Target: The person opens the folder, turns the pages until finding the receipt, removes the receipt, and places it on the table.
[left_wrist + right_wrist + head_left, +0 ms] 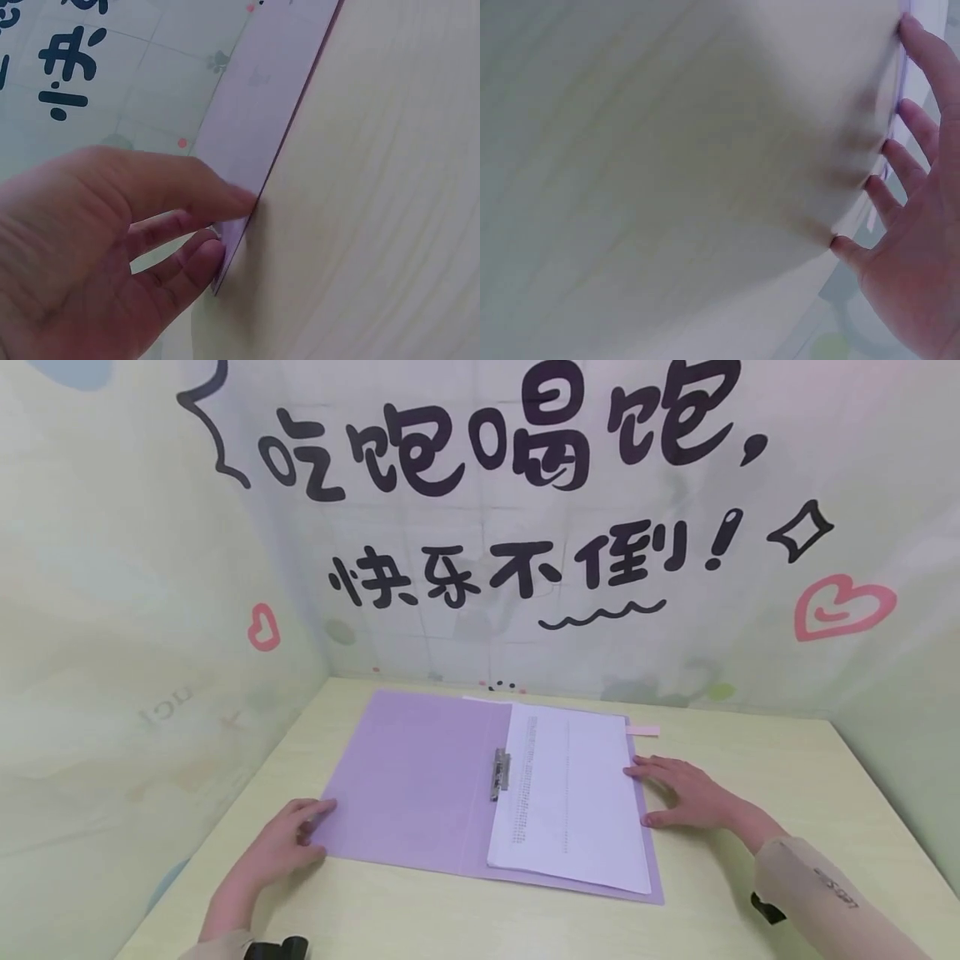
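Observation:
A purple folder [420, 777] lies spread open on the table. A metal clip [500, 774] sits near its spine. Printed white sheets [585, 802] cover most of its right half. At the lower left corner of the cover, my left hand [283, 845] touches the edges with thumb and fingers; the left wrist view shows the hand [82, 232] at that purple corner. My right hand [686, 795] rests at the folder's right edge, fingers spread and fingertips touching the border. In the right wrist view, that hand [915, 210] has its fingertips along the tabletop and the folder's edge.
A pink tab [643, 731] sticks out at the folder's upper right. The pale wooden table [780, 777] meets a printed fabric wall [465, 643] at the back, with more fabric at both sides. Dark wrist straps show below both hands.

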Demonstrator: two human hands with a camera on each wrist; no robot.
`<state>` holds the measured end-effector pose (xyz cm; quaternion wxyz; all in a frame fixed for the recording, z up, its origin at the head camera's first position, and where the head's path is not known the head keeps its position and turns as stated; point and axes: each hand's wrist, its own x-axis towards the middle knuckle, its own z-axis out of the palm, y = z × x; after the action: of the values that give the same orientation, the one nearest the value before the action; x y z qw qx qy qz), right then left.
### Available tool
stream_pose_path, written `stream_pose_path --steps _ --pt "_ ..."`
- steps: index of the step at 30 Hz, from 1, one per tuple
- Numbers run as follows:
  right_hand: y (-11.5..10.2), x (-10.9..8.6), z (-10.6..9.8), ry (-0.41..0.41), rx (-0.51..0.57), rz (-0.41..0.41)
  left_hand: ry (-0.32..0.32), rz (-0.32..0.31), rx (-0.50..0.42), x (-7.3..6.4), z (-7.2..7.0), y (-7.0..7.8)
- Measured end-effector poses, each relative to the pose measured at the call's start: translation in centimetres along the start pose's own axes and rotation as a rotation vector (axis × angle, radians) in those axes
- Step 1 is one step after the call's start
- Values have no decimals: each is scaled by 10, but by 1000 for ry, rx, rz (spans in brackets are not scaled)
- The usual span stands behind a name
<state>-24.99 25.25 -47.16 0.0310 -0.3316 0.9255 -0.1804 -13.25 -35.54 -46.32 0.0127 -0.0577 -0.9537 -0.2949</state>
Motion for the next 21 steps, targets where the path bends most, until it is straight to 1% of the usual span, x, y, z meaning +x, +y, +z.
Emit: stream_pose_path --steps 2,5,7,9,12,15,18,21 --pt "-1 4 -5 -30 6 6 -8 -35 11 1 1 2" --pt "-4 13 -16 -88 13 28 -6 -60 28 3 2 2" --pt "-5 20 -24 -108 38 68 2 -69 34 4 3 3" --pt "-6 28 -30 -100 78 117 1 -66 38 4 4 3" --pt "-7 39 -37 -45 155 172 -12 -75 40 4 5 3" --pt "-7 50 -36 35 223 193 -40 -94 31 6 4 3" --pt "-2 63 -27 123 273 226 -52 -107 19 7 4 3" --pt "2 72 -15 209 319 286 -52 -101 11 8 5 3"
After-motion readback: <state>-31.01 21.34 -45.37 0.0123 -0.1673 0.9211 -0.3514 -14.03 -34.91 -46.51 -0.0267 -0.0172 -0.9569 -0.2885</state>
